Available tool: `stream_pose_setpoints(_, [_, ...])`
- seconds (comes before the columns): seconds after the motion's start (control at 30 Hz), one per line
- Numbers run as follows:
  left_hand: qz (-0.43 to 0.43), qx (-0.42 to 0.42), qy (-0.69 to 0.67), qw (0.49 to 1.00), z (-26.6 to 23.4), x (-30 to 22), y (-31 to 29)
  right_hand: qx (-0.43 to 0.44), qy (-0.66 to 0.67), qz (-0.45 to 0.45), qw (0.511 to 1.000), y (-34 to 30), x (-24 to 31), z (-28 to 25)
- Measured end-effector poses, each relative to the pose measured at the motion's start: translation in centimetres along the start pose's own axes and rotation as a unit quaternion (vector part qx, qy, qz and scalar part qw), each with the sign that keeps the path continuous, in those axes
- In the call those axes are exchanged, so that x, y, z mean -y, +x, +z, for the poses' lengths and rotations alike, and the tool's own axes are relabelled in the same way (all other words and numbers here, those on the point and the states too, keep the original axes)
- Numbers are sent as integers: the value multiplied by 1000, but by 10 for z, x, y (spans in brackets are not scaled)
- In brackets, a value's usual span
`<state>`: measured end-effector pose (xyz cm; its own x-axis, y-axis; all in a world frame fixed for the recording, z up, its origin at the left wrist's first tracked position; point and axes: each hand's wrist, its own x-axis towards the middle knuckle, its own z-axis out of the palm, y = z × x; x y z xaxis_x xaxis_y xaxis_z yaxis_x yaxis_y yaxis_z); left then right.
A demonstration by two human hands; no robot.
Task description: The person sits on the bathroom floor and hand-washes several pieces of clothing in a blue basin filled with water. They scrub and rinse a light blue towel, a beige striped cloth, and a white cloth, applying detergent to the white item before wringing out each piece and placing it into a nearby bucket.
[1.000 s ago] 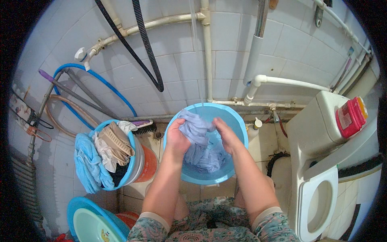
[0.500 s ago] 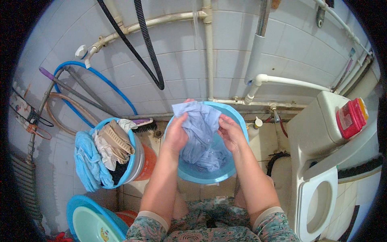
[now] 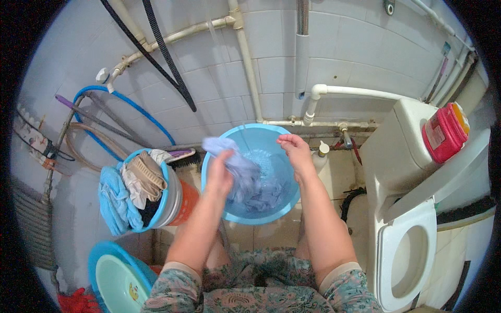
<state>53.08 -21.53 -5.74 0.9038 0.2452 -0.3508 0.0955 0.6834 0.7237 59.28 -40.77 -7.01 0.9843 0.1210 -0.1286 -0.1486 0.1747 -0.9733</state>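
Observation:
A wet pale blue garment (image 3: pixel 241 175) hangs bunched from my left hand (image 3: pixel 219 175), which is closed on its upper part and smeared by motion. Its lower folds lie in the water of a light blue basin (image 3: pixel 255 219) on the floor in front of me. Over the basin's right rim, my right hand (image 3: pixel 296 154) has let the cloth be; its fingers are loosely bent and a little apart, with nothing visible in them. A thin stream of water (image 3: pixel 224 68) runs down into the basin, and the surface ripples between my hands.
Left of the basin, a bucket (image 3: pixel 169 208) is heaped with a blue towel (image 3: pixel 114 201) and other laundry. Nested basins (image 3: pixel 96 261) stand nearer me. On the right are a pump bottle (image 3: pixel 320 157) and a toilet (image 3: pixel 380 177). Pipes (image 3: pixel 360 91) and a black hose (image 3: pixel 175 78) line the wall.
Both hands held the garment up over the basin before. My right hand has come off it, and my left has drawn it to the left. The view has shifted slightly.

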Motion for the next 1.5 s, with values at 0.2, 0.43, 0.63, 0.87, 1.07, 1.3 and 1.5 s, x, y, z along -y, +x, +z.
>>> stream_pose_setpoints(0.2, [126, 8, -144, 981, 81, -119, -39, 43, -54, 40, 997, 0, -12, -1])
stream_pose_setpoints(0.43, [308, 163, -123, 929, 192, -235, -97, 27, -22, 29, 999, -10, -6, -6])
stream_pose_setpoints(0.63, [268, 230, -74, 933, 179, -214, -56, 2, -38, 32, 999, -9, 1, -20])
stream_pose_setpoints(0.87, [134, 186, 600, 767, -11, -9, 61, -11, -10, 31, 999, -11, 13, -15])
stream_pose_setpoints(1.07, [-88, 379, 891, 236, -114, 169, 66, 40, 26, -8, 999, -11, 13, -14])
stream_pose_setpoints(1.3, [-63, 395, 908, 126, -85, 141, 74, 96, 0, -56, 994, -18, 20, -7])
stream_pose_setpoints(1.5, [-33, 237, 894, 379, -76, 112, 48, 86, 4, -34, 996, -13, 15, -10])
